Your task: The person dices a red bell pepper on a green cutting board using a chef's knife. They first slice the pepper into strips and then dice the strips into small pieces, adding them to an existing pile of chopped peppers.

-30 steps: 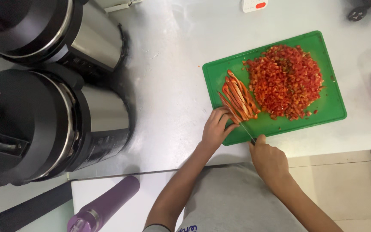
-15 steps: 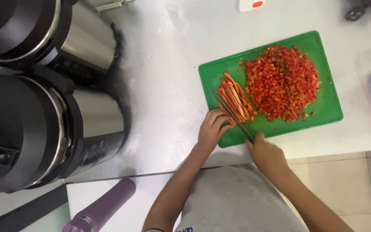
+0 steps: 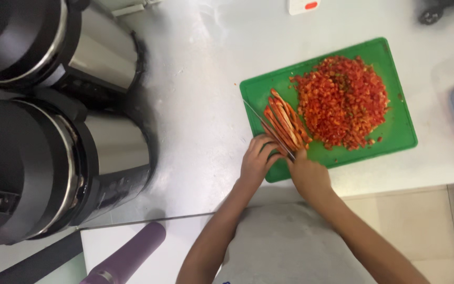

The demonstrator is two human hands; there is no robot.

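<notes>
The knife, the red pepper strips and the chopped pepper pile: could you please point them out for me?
knife (image 3: 269, 126): head view, on the thin blade left of the strips.
red pepper strips (image 3: 286, 120): head view, middle of the bundle.
chopped pepper pile (image 3: 342, 100): head view, centre of the heap.

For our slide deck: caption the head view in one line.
Left hand steadies red pepper strips while right hand holds knife on green cutting board.

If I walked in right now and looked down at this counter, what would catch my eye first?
Probably the bright green cutting board at the right of the steel counter, heaped with finely chopped red pepper. At its near edge the left hand steadies a bundle of pepper strips while the right hand holds a knife against them. On the far left stand two big black-lidded steel urns.
</notes>
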